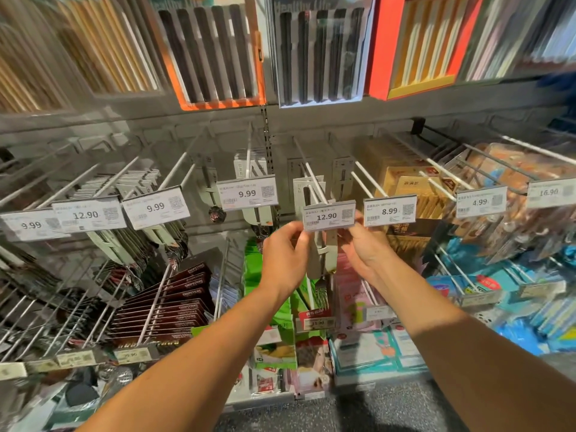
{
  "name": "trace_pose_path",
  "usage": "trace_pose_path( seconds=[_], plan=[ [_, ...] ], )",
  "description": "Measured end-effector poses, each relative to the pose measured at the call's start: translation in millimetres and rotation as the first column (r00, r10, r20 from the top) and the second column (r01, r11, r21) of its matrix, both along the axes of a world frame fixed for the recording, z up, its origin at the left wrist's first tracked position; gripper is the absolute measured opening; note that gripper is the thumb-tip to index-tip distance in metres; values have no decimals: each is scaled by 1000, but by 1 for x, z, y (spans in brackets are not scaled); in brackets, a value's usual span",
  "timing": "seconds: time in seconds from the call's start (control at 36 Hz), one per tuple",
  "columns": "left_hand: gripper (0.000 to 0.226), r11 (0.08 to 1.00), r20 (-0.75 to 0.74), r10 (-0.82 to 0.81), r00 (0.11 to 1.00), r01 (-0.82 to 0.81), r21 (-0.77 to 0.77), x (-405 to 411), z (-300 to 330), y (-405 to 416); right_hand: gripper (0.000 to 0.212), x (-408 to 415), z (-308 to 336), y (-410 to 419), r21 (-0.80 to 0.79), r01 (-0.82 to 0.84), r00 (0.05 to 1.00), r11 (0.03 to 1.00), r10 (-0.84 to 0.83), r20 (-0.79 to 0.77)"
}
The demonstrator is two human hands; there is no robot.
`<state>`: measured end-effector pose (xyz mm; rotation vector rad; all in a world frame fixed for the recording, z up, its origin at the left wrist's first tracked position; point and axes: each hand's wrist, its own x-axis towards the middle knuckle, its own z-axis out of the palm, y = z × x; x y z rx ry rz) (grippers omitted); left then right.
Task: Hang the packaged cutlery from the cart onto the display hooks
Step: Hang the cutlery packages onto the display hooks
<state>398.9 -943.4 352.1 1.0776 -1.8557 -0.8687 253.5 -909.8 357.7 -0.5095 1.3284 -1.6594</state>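
The scene is evenly lit by warm light from above, bright on the price tags [329, 216] and forearms, dimmer in the lower left corner. The upper boxes [218, 54] throw a soft shadow on the grey back panel [311, 123] beneath them. The centre is fairly sharp: the tag numbers are readable. Toward the edges, motion blur smears the packs, strongest at the top corners and far right. Wide-angle distortion bends the hooks [311, 176] and fans them outward. Slight glare sits on the plastic bags [514, 169] at right.
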Motion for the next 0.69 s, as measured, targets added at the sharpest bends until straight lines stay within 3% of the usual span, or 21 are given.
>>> trace_pose_path(
  seconds=[0.08, 0.17, 0.31, 0.39, 0.47, 0.53, 0.56, 0.61, 0.64, 0.69],
  plan=[
    [25, 997, 60, 70, 996, -70, 11, -3, 5, -6, 11, -4, -6, 0, 171, 132, 986, 976, -112, -120],
    [24, 994, 92, 91, 992, -96, 51, -8, 5, -18, 18, -3, -6, 10, 133, 229, 898, 964, -157, -411],
    [20, 986, 119, 88, 989, -103, 128, -16, 3, -39, 21, 4, -7, 0, 209, -70, 830, 975, 173, -530],
    [21, 984, 156, 43, 987, -69, 162, -18, 5, -40, 12, 4, -10, -30, 339, -16, 834, 941, 199, -515],
    [22, 986, 244, 54, 968, -91, 142, -14, 3, -41, 25, -5, -28, -56, 520, -126, 756, 845, 421, -501],
    [22, 987, 267, 48, 962, -87, 134, -10, 3, -43, 26, -9, -29, -68, 440, -194, 793, 877, 404, -456],
    [23, 987, 280, 42, 959, -84, 139, -8, 2, -45, 20, -9, -22, -73, 334, -145, 804, 931, 308, -509],
    [26, 987, 309, 25, 951, -72, 142, -3, 1, -47, 22, -5, -5, -77, 93, -159, 915, 983, 182, -360],
    [29, 987, 318, 16, 948, -65, 146, 0, 0, -49, 22, -1, 3, -80, 68, -168, 952, 983, 180, -247],
    [34, 983, 315, -8, 949, -49, 175, 6, 0, -50, 20, 1, 5, -87, 98, -103, 941, 990, 129, -312]
  ],
)
